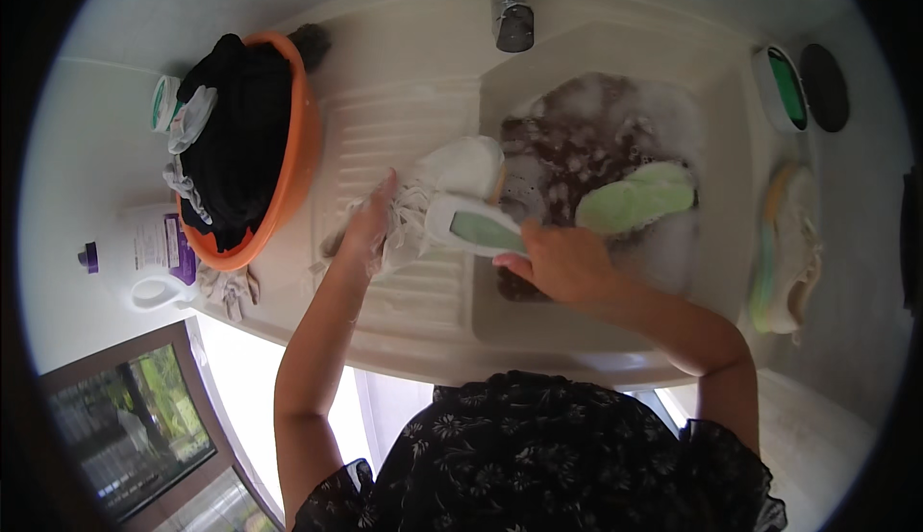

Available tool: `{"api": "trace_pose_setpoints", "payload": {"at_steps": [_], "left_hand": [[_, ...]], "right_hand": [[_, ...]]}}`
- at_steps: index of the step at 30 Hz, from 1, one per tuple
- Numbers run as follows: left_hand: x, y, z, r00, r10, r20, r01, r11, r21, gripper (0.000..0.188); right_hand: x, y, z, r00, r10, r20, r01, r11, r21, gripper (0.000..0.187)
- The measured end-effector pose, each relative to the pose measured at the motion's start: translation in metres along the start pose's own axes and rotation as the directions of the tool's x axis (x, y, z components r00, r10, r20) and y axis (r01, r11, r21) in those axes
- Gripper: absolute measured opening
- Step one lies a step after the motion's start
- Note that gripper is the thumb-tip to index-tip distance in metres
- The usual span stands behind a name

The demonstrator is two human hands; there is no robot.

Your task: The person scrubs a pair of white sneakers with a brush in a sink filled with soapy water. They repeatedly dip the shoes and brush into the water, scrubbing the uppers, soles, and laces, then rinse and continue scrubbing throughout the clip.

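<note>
On the ribbed washboard of the sink, my left hand, wet with suds, grips a white lace-up shoe. The shoe's toe points toward the sink basin, and its loosened laces hang near my fingers. My right hand is closed round the handle end of a scrub brush with a white rim and a green back. The brush lies over the side of the shoe; its bristles are hidden. In the brown, foamy water of the basin floats a pale green shoe sole; whether a shoe is under it I cannot tell.
An orange tub heaped with black clothes stands at left, beside a white detergent jug. A faucet overhangs the back edge. Along the right ledge sit a container with green soap, its dark lid and a cream shoe.
</note>
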State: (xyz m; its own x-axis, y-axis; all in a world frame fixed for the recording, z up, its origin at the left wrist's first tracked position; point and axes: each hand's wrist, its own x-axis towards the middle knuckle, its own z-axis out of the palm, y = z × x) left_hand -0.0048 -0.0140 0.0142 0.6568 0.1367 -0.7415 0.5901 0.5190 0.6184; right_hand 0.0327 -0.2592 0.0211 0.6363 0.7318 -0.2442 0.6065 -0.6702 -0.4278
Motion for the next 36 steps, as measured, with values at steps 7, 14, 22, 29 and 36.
{"api": "trace_pose_setpoints", "payload": {"at_steps": [7, 14, 22, 29, 36], "left_hand": [[-0.006, -0.011, 0.014, 0.979, 0.074, 0.188, -0.015, 0.955, -0.295, 0.057], [-0.010, -0.023, 0.011, 0.929, 0.207, 0.308, -0.024, 0.862, -0.506, 0.059], [-0.042, -0.019, 0.018, 0.682, 0.547, 0.485, -0.538, -0.074, 0.840, 0.041], [-0.045, 0.006, 0.026, 0.953, 0.144, -0.267, 0.078, 0.735, 0.674, 0.022], [-0.042, -0.014, 0.010, 0.980, 0.198, -0.028, -0.194, 0.975, 0.109, 0.019]], "right_hand": [[0.048, 0.018, -0.034, 0.970, 0.194, -0.147, -0.178, 0.977, 0.116, 0.052], [0.045, 0.019, -0.014, 0.975, 0.190, -0.111, -0.161, 0.960, 0.230, 0.051], [0.028, 0.055, -0.003, 0.913, 0.372, -0.168, -0.248, 0.833, 0.494, 0.049], [0.040, 0.011, 0.056, 0.950, 0.225, -0.217, -0.059, 0.811, 0.582, 0.050], [0.060, 0.017, 0.023, 0.975, 0.164, -0.153, -0.041, 0.802, 0.596, 0.056]]}}
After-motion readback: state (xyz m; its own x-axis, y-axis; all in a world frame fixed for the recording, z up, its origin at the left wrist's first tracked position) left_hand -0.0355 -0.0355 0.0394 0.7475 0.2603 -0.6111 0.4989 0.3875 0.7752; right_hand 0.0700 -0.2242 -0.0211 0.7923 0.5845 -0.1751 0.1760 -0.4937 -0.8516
